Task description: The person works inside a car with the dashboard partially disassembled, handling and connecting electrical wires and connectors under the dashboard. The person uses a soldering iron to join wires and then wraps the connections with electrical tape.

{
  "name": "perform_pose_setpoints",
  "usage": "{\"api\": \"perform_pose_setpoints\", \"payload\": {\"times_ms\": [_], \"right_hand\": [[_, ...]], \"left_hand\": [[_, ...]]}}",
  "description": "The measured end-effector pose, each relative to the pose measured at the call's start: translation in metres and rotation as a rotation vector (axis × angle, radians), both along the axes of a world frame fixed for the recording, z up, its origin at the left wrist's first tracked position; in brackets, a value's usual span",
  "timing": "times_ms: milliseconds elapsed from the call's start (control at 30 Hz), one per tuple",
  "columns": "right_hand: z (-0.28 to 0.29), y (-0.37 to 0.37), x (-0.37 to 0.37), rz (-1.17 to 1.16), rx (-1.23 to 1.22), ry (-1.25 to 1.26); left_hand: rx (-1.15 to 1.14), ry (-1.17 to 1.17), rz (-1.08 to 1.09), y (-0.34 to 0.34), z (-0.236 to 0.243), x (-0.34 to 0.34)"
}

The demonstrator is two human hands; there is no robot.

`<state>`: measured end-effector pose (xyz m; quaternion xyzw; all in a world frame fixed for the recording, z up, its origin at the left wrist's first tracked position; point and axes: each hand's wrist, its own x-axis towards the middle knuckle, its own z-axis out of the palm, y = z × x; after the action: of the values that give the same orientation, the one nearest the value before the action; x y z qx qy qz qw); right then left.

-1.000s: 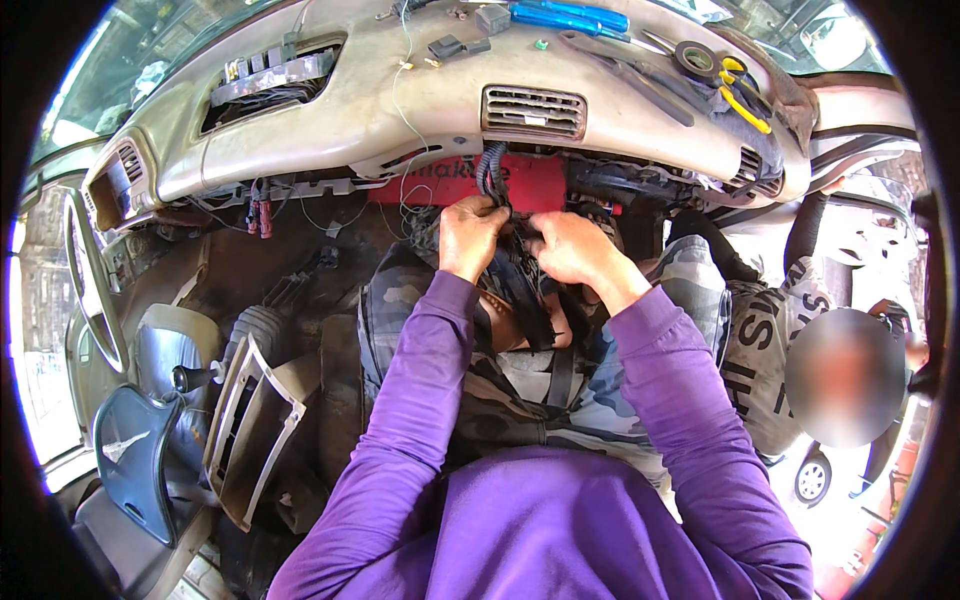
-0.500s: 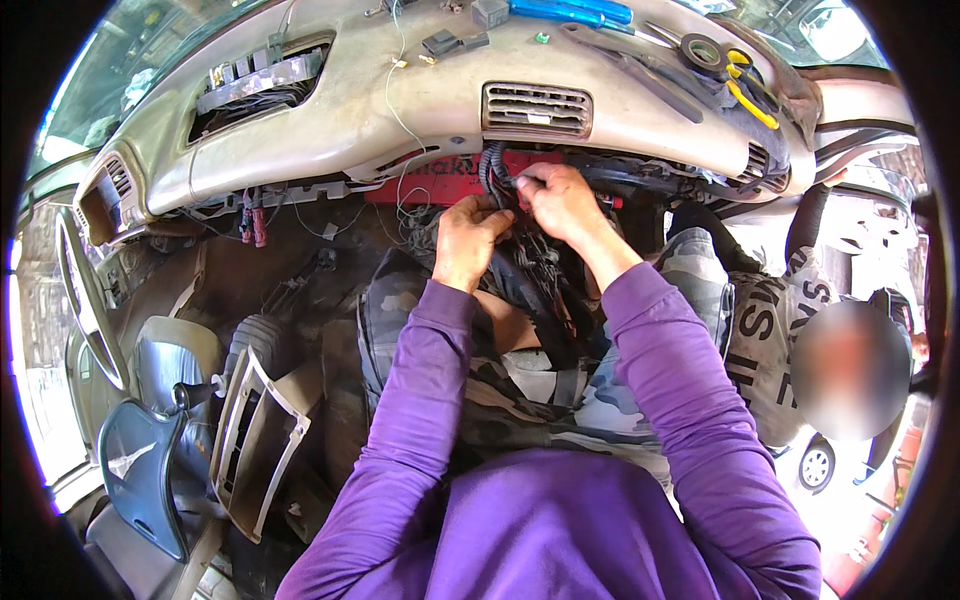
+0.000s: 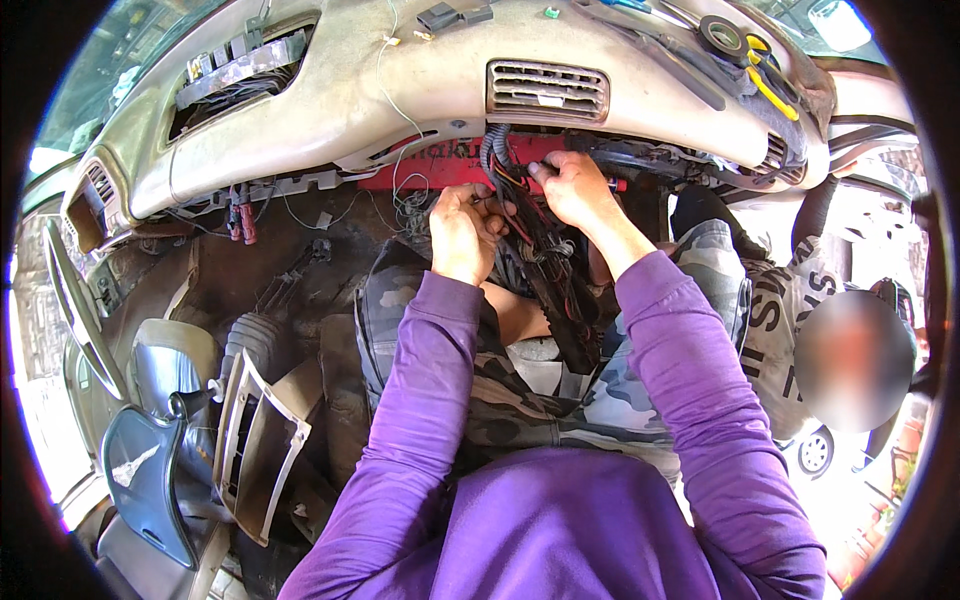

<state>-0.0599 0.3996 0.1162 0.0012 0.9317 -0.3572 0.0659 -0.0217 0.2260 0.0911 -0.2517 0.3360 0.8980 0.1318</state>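
Note:
A dark wiring harness [image 3: 565, 305] hangs from a ribbed conduit [image 3: 496, 148] under the beige dashboard, its loose wires running down between my knees. On its left side, my left hand [image 3: 463, 235] is closed, thumb and fingers pinched on wires of the harness just below the conduit. Opposite it, my right hand [image 3: 582, 193] pinches at the harness's upper right edge with thumb and forefinger. Exactly which strands each hand holds is hidden by the fingers.
Across the dashboard [image 3: 340, 115] lie a black tape roll [image 3: 722, 37], yellow-handled pliers [image 3: 770, 95] and loose connectors [image 3: 438, 16]. A red panel [image 3: 385, 178] sits behind the harness. At left are a gear lever boot [image 3: 252, 340] and a detached trim frame [image 3: 285, 430]. Another person [image 3: 775, 310] is at right.
The view has shifted, with the dashboard higher in it. My hands have moved slightly apart, the right one to the right, and more of the harness shows between them.

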Motion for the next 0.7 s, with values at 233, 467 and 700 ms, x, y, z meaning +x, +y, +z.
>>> {"api": "perform_pose_setpoints", "payload": {"times_ms": [233, 467, 700], "right_hand": [[0.001, 0.009, 0.002, 0.025, -0.094, -0.016], [-0.017, 0.029, 0.002, 0.106, 0.019, -0.065], [-0.019, 0.025, 0.02, 0.194, -0.393, -0.705]], "left_hand": [[-0.05, 0.005, -0.034, 0.002, 0.002, 0.0], [-0.114, 0.026, -0.056, 0.001, -0.004, -0.001], [-0.165, -0.019, -0.1, 0.0, 0.006, -0.003]]}}
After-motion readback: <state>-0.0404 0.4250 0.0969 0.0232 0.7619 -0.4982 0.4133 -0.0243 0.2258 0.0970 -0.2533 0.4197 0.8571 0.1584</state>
